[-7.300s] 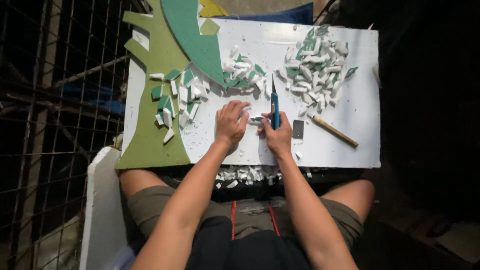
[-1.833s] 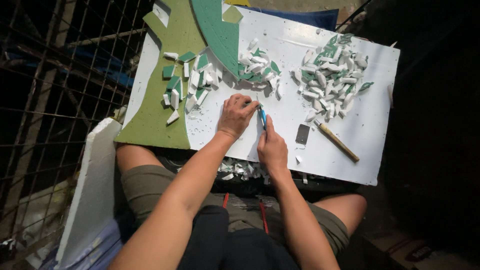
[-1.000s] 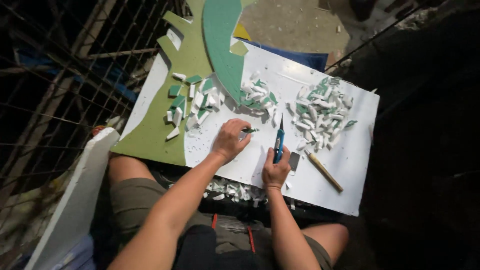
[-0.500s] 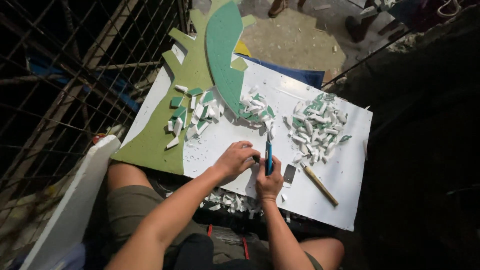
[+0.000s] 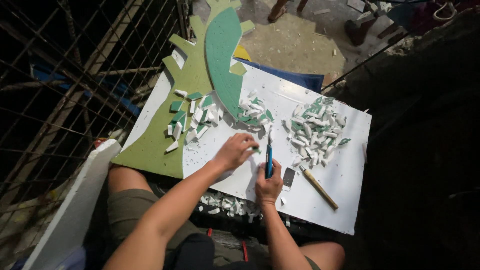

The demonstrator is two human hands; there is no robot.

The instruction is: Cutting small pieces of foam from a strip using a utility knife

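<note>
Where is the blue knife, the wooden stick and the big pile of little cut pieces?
blue knife (image 5: 269, 161), head view, on its blue handle above the right hand.
wooden stick (image 5: 318, 187), head view, middle of its shaft.
pile of cut pieces (image 5: 316, 131), head view, centre of the heap.

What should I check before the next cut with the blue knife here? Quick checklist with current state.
1. Right hand grips blue utility knife: ok, knife upright, tip pointing away from the body.
2. Left hand pins a small green-and-white foam piece: ok.
3. Left fingertips out of the blade's line: not ok, they sit right beside the blade.
4. White board rests flat on the lap: cannot tell, its underside is hidden.
5. Cut-piece pile apart from the cutting spot: ok.
6. Wooden-handled tool away from the knife hand: ok, lying to its right.
</note>
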